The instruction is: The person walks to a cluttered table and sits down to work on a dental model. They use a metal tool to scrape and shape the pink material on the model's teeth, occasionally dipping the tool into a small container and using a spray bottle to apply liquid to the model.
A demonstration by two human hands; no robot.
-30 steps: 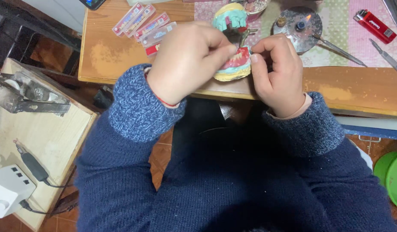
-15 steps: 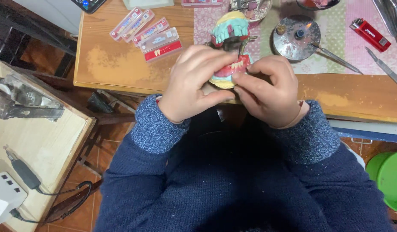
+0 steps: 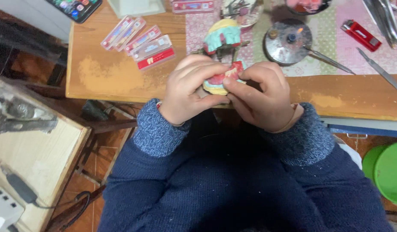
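I see both hands working over the near edge of the wooden surface (image 3: 121,81), closed around a dental model (image 3: 220,79) with a pink gum base and a pale cast under it. The left hand (image 3: 192,88) wraps the model from the side, its grip clenched on it, and the right hand (image 3: 263,96) pinches the pink part from the other side, thumb and forefinger pressed to it. I judge the work as midway: the pink base already sits on the cast, but the fingers hide most of it, so I cannot tell how many teeth are set or what is left. Just behind the hands stands a metal hinge frame with a teal and yellow cast (image 3: 224,36), nearly touching the knuckles, so there is little room forward. To the right lie a round metal dish (image 3: 286,41), a thin metal tool (image 3: 329,60) and a red lighter (image 3: 361,35); to the left a fan of small flat cards (image 3: 140,41) lies well apart. The bare strip of wood on the left gives the most open room, and the surface edge runs right under the wrists.
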